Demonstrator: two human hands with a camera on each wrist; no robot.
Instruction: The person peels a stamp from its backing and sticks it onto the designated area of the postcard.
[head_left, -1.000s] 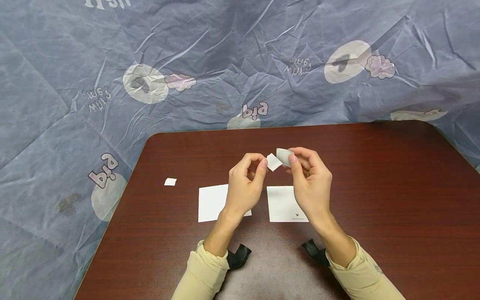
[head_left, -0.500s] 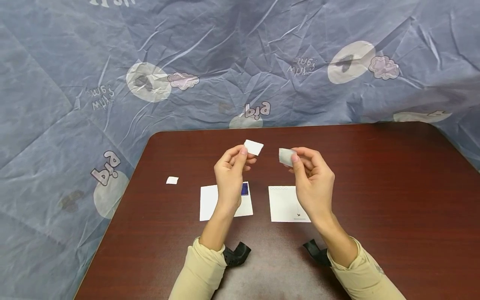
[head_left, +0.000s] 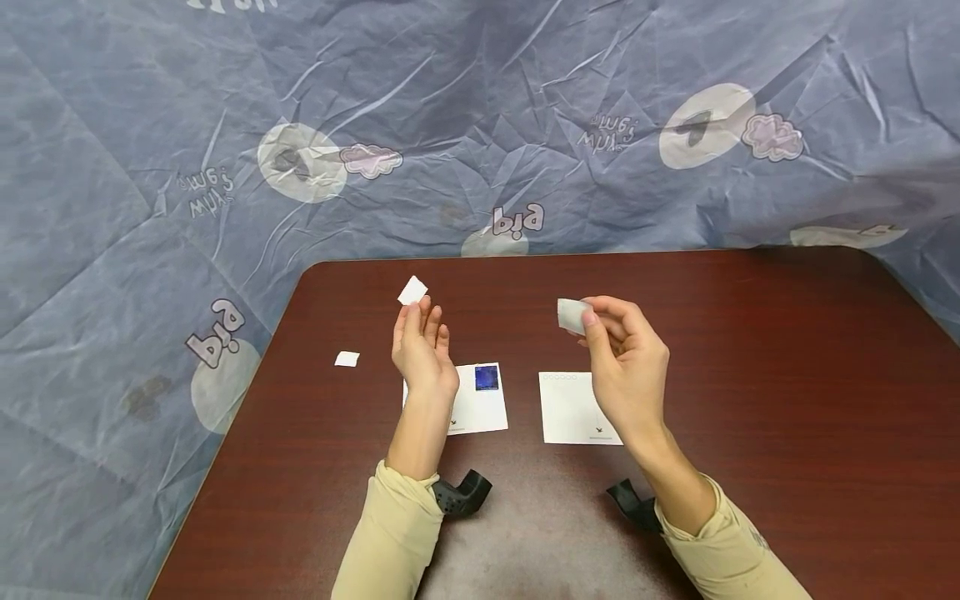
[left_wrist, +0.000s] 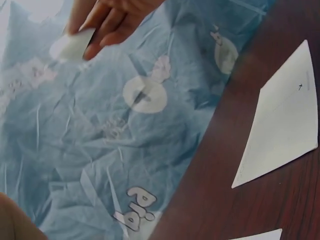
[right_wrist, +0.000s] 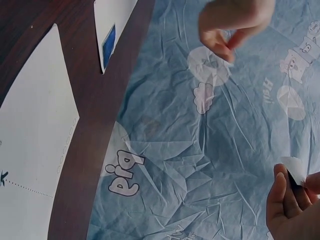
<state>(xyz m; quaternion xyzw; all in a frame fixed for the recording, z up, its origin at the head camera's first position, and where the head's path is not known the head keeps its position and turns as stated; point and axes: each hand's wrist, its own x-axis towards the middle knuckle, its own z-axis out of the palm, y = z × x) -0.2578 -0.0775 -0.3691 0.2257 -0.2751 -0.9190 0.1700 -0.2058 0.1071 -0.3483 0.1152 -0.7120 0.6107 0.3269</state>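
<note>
Between thumb and fingers, my left hand (head_left: 427, 358) pinches a small white piece of paper (head_left: 412, 290) above the table's left part. My right hand (head_left: 630, 358) pinches a small stamp sticker (head_left: 572, 317), its pale side showing in the head view. The right wrist view shows a dark face on that sticker (right_wrist: 295, 172). Below the hands lie two white envelopes. One envelope (head_left: 480, 408) carries a dark blue stamp (head_left: 486, 377) in its upper right corner and is partly covered by my left forearm. The other envelope (head_left: 567, 408) lies under my right hand, which hides its right part.
A white paper scrap (head_left: 347, 359) lies on the brown table (head_left: 765, 375), left of the envelopes. Behind the table's far edge hangs a wrinkled blue printed cloth (head_left: 450, 125). Black wrist mounts (head_left: 463, 493) sit at both sleeves.
The white paper and the stamp sticker, which met between the hands, have come apart. My left hand has swung left with the paper, uncovering the blue stamp. My right hand stays nearly still.
</note>
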